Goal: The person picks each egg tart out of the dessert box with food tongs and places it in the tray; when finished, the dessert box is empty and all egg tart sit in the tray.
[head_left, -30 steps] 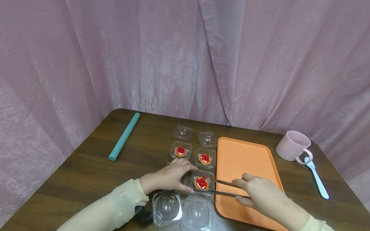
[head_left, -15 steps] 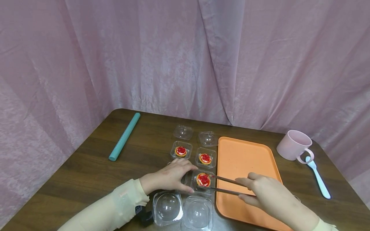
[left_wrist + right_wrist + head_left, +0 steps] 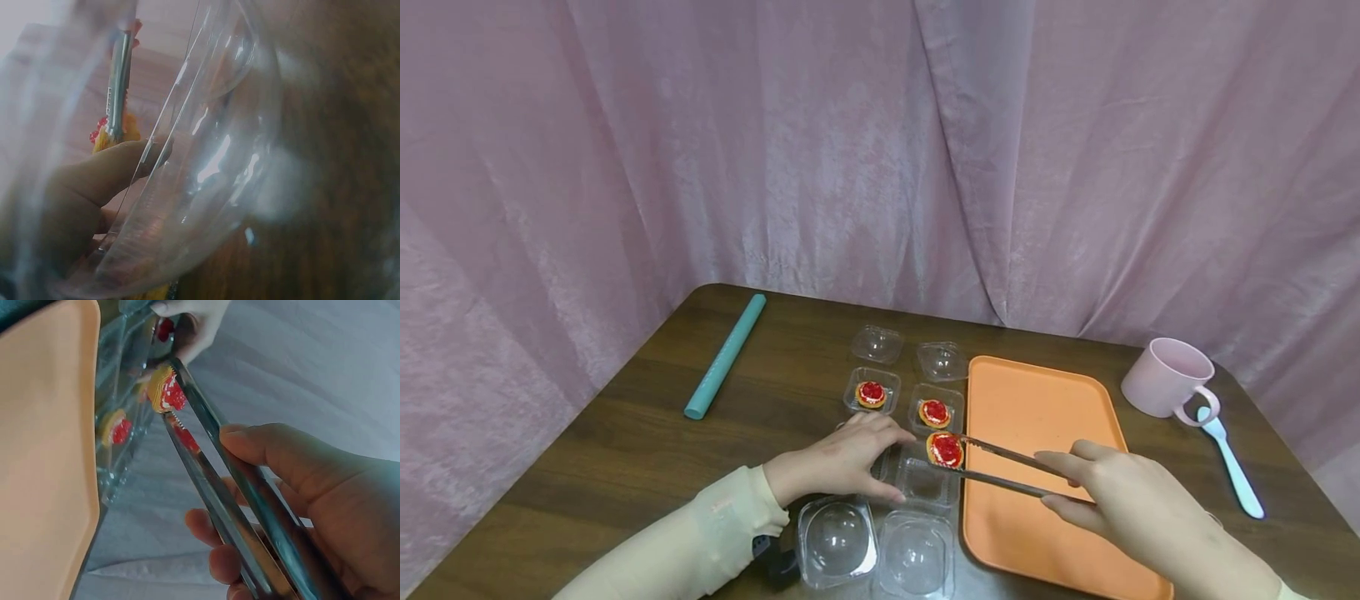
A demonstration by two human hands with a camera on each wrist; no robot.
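My right hand [image 3: 1131, 500] grips metal tongs [image 3: 1007, 482], which pinch a small tart [image 3: 945, 450] with a red and white top on a yellow crust. In the head view the tart overlaps the far right corner of a clear plastic container [image 3: 928, 487] and the tray's left edge. My left hand [image 3: 842, 458] lies just left of that container, thumb and index finger spread apart, partly covering another clear container. Its thumb [image 3: 125, 162] shows behind a clear domed lid [image 3: 219, 162] in the left wrist view. Two more tarts sit in open containers beyond, a left one [image 3: 871, 394] and a right one [image 3: 935, 413].
An orange tray [image 3: 1037, 400] lies right of the containers. Clear lids stand open at the back [image 3: 877, 343] and front [image 3: 837, 542]. A pink mug [image 3: 1165, 379] and pale blue spatula [image 3: 1232, 467] are at far right, a teal rod [image 3: 722, 358] at left.
The right hand has moved right with the tongs, taking the tart up out of the front right container toward the tray. The left hand has stayed in place.
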